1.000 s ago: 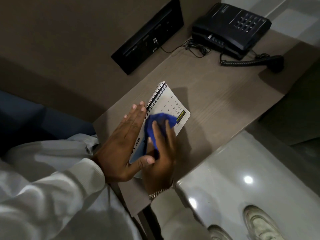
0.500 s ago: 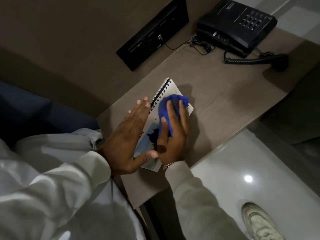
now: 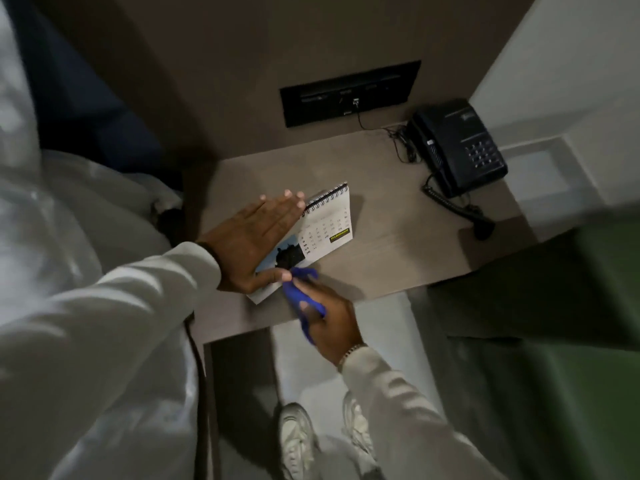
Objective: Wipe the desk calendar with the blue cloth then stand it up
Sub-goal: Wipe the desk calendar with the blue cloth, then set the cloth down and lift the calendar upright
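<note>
Down low, nearest of all: pale shiny floor tiles [image 3: 318, 368] and two white sneakers [image 3: 298, 441]. A bit blurry all over.

Higher up, a flat grey-brown wooden desk top [image 3: 398, 244] with thin lines in the wood, smooth and bare in the middle.

At the near edge of the desk, the right hand [image 3: 329, 317], fingers curled and squeezed around the soft, crumpled blue cloth [image 3: 301, 292]. Cloth bunched up, poking out past the fingers and touching the near corner of the calendar.

Just left of that hand, the left hand [image 3: 256, 237], flat and open, fingers together, pressing down on the white paper desk calendar [image 3: 329, 223]. Calendar lying flat on the desk, under and just right of the left hand, with a black wire spiral along the far edge, small numbers, and a blue picture.

Far right of both hands, a black plastic telephone [image 3: 457, 150] with a curly cord.

Farthest back, a plain brown wall [image 3: 277, 46] with a long black socket panel [image 3: 349, 93] set in it.
</note>
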Available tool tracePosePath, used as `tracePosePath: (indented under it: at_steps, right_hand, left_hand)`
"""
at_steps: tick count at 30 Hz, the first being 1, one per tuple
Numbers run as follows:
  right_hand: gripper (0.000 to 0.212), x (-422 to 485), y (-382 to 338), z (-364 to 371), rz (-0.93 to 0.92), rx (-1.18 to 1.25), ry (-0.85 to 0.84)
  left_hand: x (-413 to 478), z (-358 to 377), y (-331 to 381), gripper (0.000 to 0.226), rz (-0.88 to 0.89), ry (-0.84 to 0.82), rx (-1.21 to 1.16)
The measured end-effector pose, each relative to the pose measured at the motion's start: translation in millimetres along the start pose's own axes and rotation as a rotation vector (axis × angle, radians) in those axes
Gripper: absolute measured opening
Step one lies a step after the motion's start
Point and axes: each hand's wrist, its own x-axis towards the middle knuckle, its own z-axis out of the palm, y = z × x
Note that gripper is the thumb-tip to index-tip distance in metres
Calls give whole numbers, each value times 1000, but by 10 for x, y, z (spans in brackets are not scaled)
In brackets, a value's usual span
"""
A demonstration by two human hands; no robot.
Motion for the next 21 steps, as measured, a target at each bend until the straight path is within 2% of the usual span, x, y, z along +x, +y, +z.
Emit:
tracePosePath:
  at_steps: [4,6,8,12,15,18,21]
  right_hand:
    - [35,176,225,-729,68,-299,122]
    - [36,370,353,-1041,10,-509,215]
    - [41,573,547,-1276,-48,-664,240]
    - [51,808,903,-1549,61,-845,104]
    - [54,777,1040,-1558,124,-1000,-86]
    - [58,778,894,-1576,264,-922,-89]
    - [57,951,495,-1549,139,-623,55]
  left_hand:
    - [-42,-11,111,97,-58,48,24]
    - [-94,33,143,93,-157,123,1]
    - [-170,125,179,91,-270,227,-40]
    - [-269,307,339,87,-505,416,-151]
    - [-292,425,519,84,-725,573,-288]
    - [-336,561,780,78,-994,757,-544]
    - [-385,689,970,78,-1291,901,-894]
